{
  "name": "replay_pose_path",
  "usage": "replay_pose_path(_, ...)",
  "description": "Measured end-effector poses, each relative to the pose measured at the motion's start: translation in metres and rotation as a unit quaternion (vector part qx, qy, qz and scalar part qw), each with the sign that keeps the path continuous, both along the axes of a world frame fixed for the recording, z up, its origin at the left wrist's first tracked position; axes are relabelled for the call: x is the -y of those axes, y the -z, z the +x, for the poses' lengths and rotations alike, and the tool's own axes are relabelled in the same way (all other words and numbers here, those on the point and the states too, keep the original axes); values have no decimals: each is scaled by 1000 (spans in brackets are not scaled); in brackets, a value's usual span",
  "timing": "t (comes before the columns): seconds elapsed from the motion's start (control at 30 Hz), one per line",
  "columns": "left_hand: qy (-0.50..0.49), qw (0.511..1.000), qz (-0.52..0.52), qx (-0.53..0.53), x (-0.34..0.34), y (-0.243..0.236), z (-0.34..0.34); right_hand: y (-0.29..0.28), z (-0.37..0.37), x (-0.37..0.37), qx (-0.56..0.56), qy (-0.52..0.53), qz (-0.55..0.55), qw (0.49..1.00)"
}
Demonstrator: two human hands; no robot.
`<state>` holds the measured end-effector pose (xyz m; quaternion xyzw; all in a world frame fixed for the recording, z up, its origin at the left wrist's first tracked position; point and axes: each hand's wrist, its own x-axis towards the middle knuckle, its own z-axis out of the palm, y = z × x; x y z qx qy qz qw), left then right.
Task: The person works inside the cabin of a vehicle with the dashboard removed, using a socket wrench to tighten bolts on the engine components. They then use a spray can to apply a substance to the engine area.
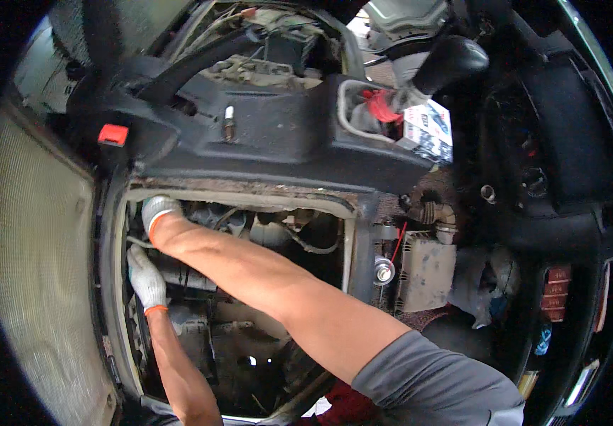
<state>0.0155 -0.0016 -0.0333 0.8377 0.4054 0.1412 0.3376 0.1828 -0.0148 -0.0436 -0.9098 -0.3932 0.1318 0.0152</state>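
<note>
Head view: both gloved hands work inside the engine opening [239,197]. Left hand [146,278] presses flat, fingers together, at its left wall; right hand [157,211] reaches its upper-left corner, grip hidden. Next needs feel, I think.

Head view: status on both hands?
Left hand in white knit glove, gripping engine parts inside open engine bay. Right hand, gloved, reaching deep at bay's upper left. Grip unclear.

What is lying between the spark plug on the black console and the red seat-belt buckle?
In the head view, only bare black console surface lies between the spark plug and the red buckle; nothing else sits there.
</note>
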Motion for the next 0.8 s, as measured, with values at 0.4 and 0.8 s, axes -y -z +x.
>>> replay_pose_path(0.4, -1, 994, 106, 1, 7, -19, -11, -68, 4, 39, -55, -53, 6, 997)
replay_pose_path(0.8, 25, 988, 153, 8, 5, -19, -12, -68, 3, 35, -33, -113, -42, 992)
